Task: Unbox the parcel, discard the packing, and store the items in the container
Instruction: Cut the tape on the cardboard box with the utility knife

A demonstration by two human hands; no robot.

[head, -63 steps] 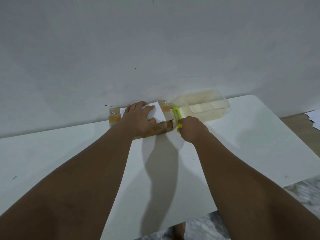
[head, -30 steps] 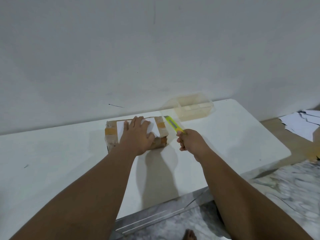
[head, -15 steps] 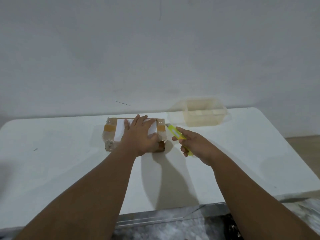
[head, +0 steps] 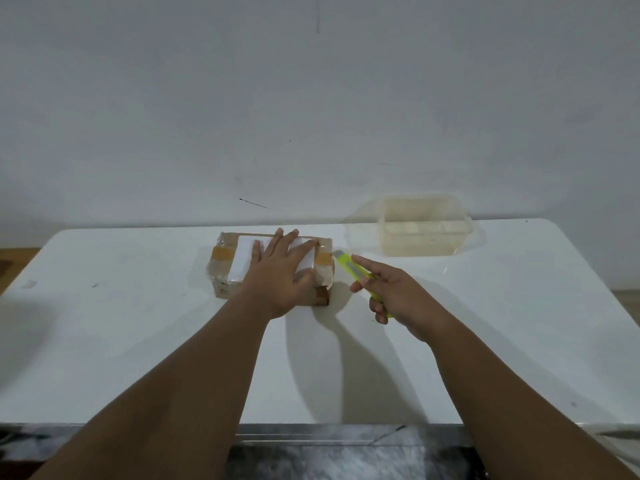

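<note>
A small cardboard parcel (head: 227, 268), wrapped in clear and brown tape with a white label on top, lies near the far edge of the white table (head: 138, 341). My left hand (head: 280, 275) rests flat on its top, fingers spread, pressing it down. Just right of the parcel, my right hand (head: 394, 299) holds a yellow-green box cutter (head: 348, 266) with its tip pointing at the parcel's right end. A clear plastic container (head: 424, 226) stands at the back right of the table. Its inside looks bare.
A plain white wall rises right behind the table. The table's front edge runs along the bottom, with marbled floor (head: 346, 459) below it. Wooden floor (head: 17, 258) shows past the left end.
The view has swung to face the table squarely. My right hand has drawn the cutter back from the parcel's right end and now holds it lower beside the box. My left hand stays on the parcel.
</note>
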